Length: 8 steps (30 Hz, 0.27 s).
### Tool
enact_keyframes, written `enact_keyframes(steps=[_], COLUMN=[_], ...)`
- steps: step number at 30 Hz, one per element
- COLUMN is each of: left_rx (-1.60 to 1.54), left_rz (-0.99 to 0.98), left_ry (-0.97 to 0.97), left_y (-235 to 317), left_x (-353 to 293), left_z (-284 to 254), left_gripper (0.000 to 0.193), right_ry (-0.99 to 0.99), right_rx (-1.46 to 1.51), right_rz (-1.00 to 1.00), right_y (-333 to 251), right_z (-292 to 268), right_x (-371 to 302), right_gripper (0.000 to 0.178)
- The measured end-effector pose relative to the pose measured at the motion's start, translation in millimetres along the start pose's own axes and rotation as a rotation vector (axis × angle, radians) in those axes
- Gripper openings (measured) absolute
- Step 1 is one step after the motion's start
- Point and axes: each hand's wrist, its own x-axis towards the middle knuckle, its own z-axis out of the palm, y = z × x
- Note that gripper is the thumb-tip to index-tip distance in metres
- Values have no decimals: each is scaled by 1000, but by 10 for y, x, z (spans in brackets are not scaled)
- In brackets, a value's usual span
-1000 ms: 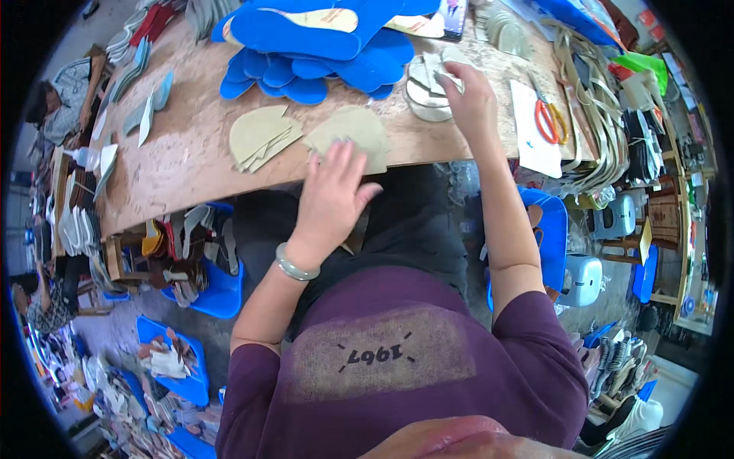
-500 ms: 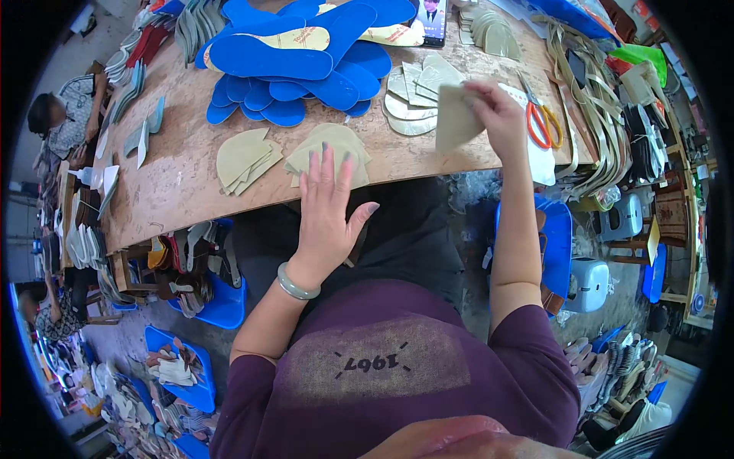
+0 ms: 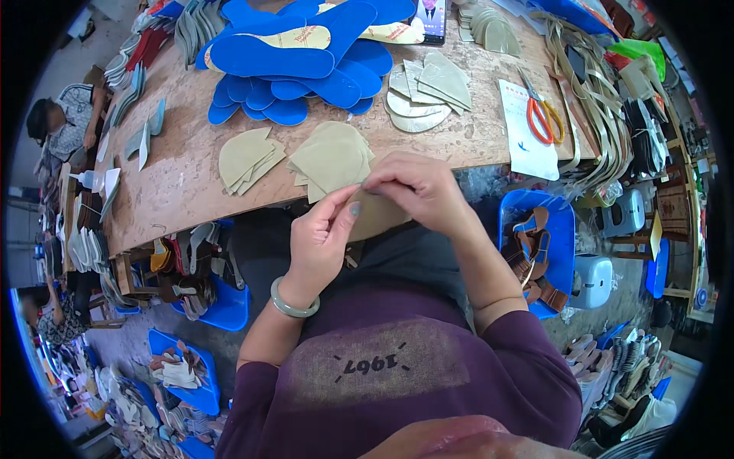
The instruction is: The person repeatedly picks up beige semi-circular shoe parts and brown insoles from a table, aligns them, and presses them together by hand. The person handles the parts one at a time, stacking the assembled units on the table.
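Observation:
Between my two hands, just off the table's near edge, I hold a beige cut piece [image 3: 376, 215] with a rounded outline. My left hand [image 3: 324, 237] pinches its upper left edge between thumb and fingers. The fingers of my right hand [image 3: 417, 190] are closed on its top edge, close to the left fingertips, and cover part of it. Right beyond the hands lies a fanned pile of beige pieces [image 3: 331, 155]. A second beige pile [image 3: 251, 159] sits left of it. Shiny cream pieces [image 3: 417, 120], rounded and pointed, are stacked farther right.
Blue insoles [image 3: 271, 57] are heaped at the far middle of the wooden table [image 3: 180, 183]. Orange-handled scissors [image 3: 544, 122] rest on a white paper sheet [image 3: 527, 157] at right, beside hanging beige strips [image 3: 589, 99]. A blue bin [image 3: 562, 237] with brown shoe parts stands below. A phone [image 3: 432, 19] lies behind.
My right hand has come left and down from above the cream stack with the beige piece. My left hand has lifted off the middle pile and now grips the piece too.

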Motion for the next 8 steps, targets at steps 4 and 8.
enact_keyframes(steps=[4, 8], left_rx=[220, 373], left_rz=[137, 444], left_ry=[118, 175], left_y=[-14, 37], left_x=[11, 33], left_z=[-57, 32], left_gripper=[23, 25], right_ry=[321, 117], right_rx=[-334, 94], right_rz=[-122, 335], right_y=[-235, -289], right_z=[160, 320], right_x=[-10, -118], right_gripper=[15, 17])
